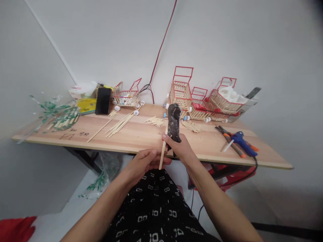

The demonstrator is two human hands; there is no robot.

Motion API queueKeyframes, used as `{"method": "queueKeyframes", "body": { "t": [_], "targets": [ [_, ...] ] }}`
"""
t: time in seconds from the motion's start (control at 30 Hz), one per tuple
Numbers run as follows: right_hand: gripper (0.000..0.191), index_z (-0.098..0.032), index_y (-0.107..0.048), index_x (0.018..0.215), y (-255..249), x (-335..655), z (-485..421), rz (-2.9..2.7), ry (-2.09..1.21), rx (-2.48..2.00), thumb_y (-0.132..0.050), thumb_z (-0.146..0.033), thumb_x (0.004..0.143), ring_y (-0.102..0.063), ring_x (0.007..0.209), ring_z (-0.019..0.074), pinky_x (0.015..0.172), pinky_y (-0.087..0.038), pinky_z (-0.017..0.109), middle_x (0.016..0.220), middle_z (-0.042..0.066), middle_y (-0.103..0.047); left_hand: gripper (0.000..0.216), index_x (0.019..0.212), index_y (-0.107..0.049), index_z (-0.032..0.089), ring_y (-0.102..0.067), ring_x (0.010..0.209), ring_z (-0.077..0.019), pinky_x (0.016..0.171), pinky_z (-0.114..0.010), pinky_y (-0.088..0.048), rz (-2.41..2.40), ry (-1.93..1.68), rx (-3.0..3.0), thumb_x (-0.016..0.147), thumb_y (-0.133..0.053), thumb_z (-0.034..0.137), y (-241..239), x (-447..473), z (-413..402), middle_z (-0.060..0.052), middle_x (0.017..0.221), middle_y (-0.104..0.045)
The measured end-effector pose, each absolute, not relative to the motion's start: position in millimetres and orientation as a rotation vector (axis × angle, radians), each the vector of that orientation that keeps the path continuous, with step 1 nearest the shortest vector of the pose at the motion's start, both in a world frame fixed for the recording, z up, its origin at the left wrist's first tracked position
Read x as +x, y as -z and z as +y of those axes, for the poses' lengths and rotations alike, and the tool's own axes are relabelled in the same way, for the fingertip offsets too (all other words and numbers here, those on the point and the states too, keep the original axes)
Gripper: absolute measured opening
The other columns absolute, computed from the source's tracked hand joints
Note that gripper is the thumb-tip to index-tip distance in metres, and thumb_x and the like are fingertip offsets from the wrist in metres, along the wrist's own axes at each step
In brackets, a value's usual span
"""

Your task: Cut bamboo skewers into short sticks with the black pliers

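My left hand [145,162] pinches a thin bamboo stick [163,148] near its lower end, holding it almost upright at the table's front edge. My right hand [180,148] is wrapped round the handles of a dark cutting plier [174,122], whose head points up just right of the stick's upper end. Both hands hover over my lap, close to the wooden table [141,136].
Loose bamboo sticks [121,123] and short offcuts [155,121] lie on the table. Small stick-built carts with red frames [199,97] stand along the wall. A black phone [103,101] leans at the back left; a blue glue gun [241,141] and pliers lie right. Packaged sticks [63,117] are far left.
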State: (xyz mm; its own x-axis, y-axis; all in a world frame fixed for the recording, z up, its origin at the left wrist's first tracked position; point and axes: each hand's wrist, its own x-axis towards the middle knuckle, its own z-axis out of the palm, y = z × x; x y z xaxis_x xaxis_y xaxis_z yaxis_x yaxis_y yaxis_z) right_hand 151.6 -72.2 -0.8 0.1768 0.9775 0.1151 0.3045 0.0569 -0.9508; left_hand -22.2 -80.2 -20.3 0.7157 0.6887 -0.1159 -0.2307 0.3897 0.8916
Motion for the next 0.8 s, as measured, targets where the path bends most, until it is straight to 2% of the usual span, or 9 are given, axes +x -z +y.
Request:
{"method": "queueKeyframes", "body": {
  "t": [0.17,0.23,0.33,0.4,0.53,0.6,0.7,0.8],
  "targets": [
    [0.044,-0.017,-0.055,0.062,6,149,-69,-1.336,-0.838,-1.461,-0.063,-0.059,0.073,-0.047,0.051,0.0120,0.048,-0.038,0.024,0.054,-0.001,-0.052,0.039,0.112,-0.064,0.011,-0.068,0.093,-0.0254,0.083,-0.038,-0.051,0.537,-0.610,0.995,0.086,-0.060,0.040,18,-19,-75,-0.019,0.117,-0.066],
    [0.044,-0.018,-0.053,0.060,9,150,-69,-1.347,-0.811,-1.478,-0.062,-0.058,0.074,-0.045,0.050,0.0118,0.047,-0.036,0.024,0.052,-0.002,-0.051,0.037,0.109,-0.065,0.010,-0.069,0.090,-0.0239,0.080,-0.036,-0.052,0.531,-0.603,0.992,0.085,-0.063,0.038,18,-16,-74,-0.019,0.116,-0.066],
    [0.042,-0.018,-0.054,0.061,12,151,-69,-1.374,-0.764,-1.510,-0.060,-0.057,0.076,-0.044,0.049,0.0122,0.047,-0.035,0.024,0.051,-0.002,-0.049,0.036,0.103,-0.065,0.010,-0.069,0.083,-0.0211,0.075,-0.033,-0.053,0.541,-0.593,0.992,0.082,-0.066,0.039,20,-9,-74,-0.016,0.102,-0.070],
    [0.041,-0.018,-0.054,0.062,13,150,-70,-1.381,-0.763,-1.527,-0.059,-0.055,0.078,-0.045,0.049,0.0124,0.047,-0.035,0.024,0.051,-0.002,-0.049,0.034,0.095,-0.065,0.010,-0.067,0.071,-0.0166,0.063,-0.026,-0.050,0.573,-0.622,1.009,0.081,-0.066,0.040,22,-4,-75,-0.013,0.089,-0.071],
    [0.040,-0.017,-0.056,0.065,14,147,-72,-1.348,-0.800,-1.538,-0.060,-0.055,0.077,-0.047,0.050,0.0130,0.048,-0.037,0.024,0.052,-0.001,-0.052,0.037,0.074,-0.062,0.010,-0.046,0.042,-0.0055,0.042,-0.018,-0.030,0.634,-0.755,1.127,0.081,-0.062,0.046,23,4,-77,-0.003,0.060,-0.061],
    [0.042,-0.017,-0.056,0.064,12,149,-74,-1.360,-0.842,-1.517,-0.059,-0.057,0.078,-0.049,0.052,0.0138,0.051,-0.040,0.025,0.054,0.000,-0.054,0.037,0.073,-0.061,0.011,-0.039,0.040,-0.0043,0.041,-0.018,-0.025,0.659,-0.795,1.191,0.081,-0.060,0.047,23,5,-77,0.000,0.056,-0.057],
    [0.047,-0.015,-0.059,0.067,4,164,-82,-1.452,-0.916,-1.453,-0.052,-0.059,0.083,-0.053,0.060,0.0150,0.060,-0.044,0.027,0.063,0.003,-0.058,0.034,0.076,-0.061,0.012,-0.039,0.042,-0.0048,0.042,-0.018,-0.025,0.724,-0.805,1.303,0.083,-0.057,0.045,21,-1,-75,0.001,0.057,-0.056],
    [0.053,-0.014,-0.064,0.090,-8,190,-97,-1.497,-0.980,-1.496,-0.044,-0.063,0.086,-0.057,0.065,0.0172,0.062,-0.045,0.029,0.071,0.004,-0.061,0.031,0.080,-0.061,0.013,-0.040,0.043,-0.0054,0.043,-0.018,-0.027,0.790,-0.815,1.402,0.086,-0.053,0.042,18,-10,-73,0.001,0.060,-0.057]
  ]
}}
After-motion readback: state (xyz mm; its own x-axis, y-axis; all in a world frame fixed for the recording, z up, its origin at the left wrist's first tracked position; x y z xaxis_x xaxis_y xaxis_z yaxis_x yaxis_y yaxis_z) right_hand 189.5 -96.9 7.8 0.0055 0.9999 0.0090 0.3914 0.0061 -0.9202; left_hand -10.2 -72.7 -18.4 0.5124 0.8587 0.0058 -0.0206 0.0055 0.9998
